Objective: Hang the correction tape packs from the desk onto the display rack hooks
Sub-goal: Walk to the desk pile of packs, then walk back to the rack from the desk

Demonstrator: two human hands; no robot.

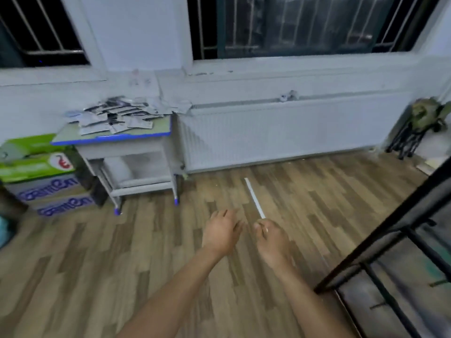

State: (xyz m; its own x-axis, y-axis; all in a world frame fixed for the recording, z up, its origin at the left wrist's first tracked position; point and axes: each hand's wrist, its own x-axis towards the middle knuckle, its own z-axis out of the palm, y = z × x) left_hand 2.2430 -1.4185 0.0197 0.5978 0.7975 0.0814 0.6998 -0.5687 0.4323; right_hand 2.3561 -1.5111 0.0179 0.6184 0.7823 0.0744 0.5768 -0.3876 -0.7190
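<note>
A heap of several correction tape packs (117, 115) lies on a small desk (156, 134) with a green top and blue edge, at the left against the wall. The black display rack (380, 240) fills the lower right corner; two thin hooks (439, 283) stick out of it. My left hand (220, 231) hangs over the wooden floor with loosely spread fingers and holds nothing. My right hand (271, 236) is beside it, fingers curled in; a small pale thing shows at its fingertips and I cannot tell if it is held. Both hands are far from the desk.
A thin white strip (253, 197) lies on the floor just beyond my right hand. Green and white cardboard boxes (39, 172) are stacked left of the desk. A white radiator (280, 132) runs along the wall below the windows. A dark stand with a bag (419, 123) stands at the far right.
</note>
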